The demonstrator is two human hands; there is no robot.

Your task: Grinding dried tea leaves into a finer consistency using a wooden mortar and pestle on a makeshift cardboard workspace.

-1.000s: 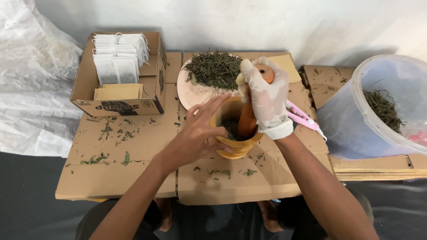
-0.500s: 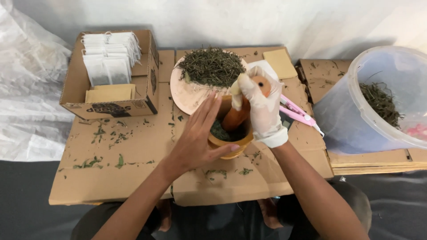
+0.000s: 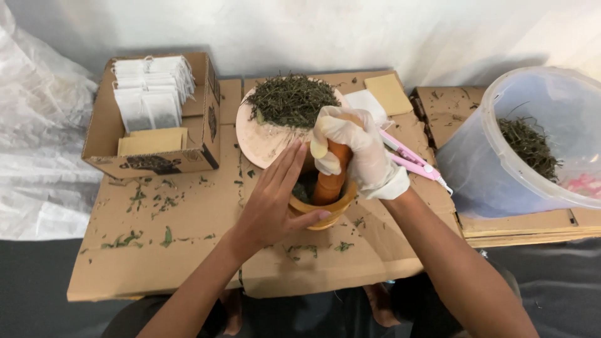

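Mortar (image 3: 325,209), small, wooden, honey-coloured, sits near the middle of a flattened cardboard sheet (image 3: 188,250) used as a work surface, w/ dark crushed leaves inside. Left hand (image 3: 275,200) is bare, fingers spread flat and laid against the bowl's near side, cupping rather than clenching. Right hand (image 3: 354,150) wears a thin pale glove and is clenched round the top of an orange-brown wooden pestle (image 3: 330,178), which stands nearly upright in the bowl.

Bowl looks stiff, fairly light for its size and prob. apt to slide on smooth cardboard; its rounded wall, just under the rim, seems the best place to hold it. Pestle looks rigid, w/ its upper end the natural grip.

Just behind the bowl: a round pinkish plate (image 3: 256,141) heaped w/ dried green herb. Pink scissors (image 3: 410,159) lie to the right. Further right, a translucent plastic tub (image 3: 501,181) holds more herb. Back left, an open cardboard box (image 3: 103,141) w/ white sachets. Leaf scraps litter the cardboard. White wall behind, crumpled clear plastic sheeting (image 3: 37,125) at left, dark floor.
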